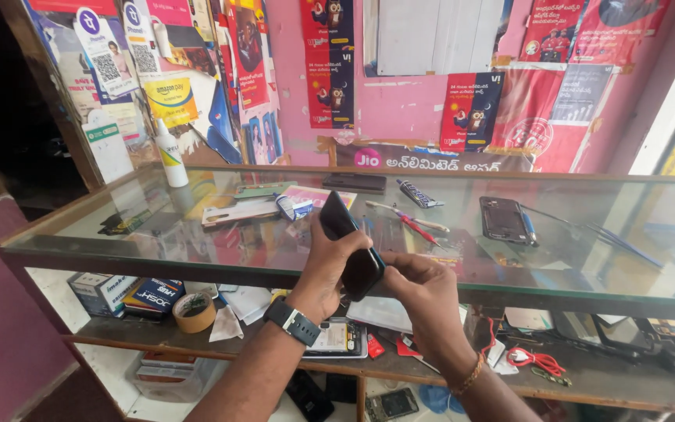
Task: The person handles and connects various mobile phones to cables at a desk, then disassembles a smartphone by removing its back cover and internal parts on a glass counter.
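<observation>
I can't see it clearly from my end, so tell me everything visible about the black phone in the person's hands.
The black phone is a slim, glossy dark slab with rounded corners, tilted diagonally above the glass counter's front edge. The left hand wraps it from behind; the right hand's fingertips pinch its lower end. No screen content shows.

Bare forearms, no sleeves. Left wrist: dark smartwatch with black strap. Right wrist: thin orange-gold thread bracelet.
</observation>
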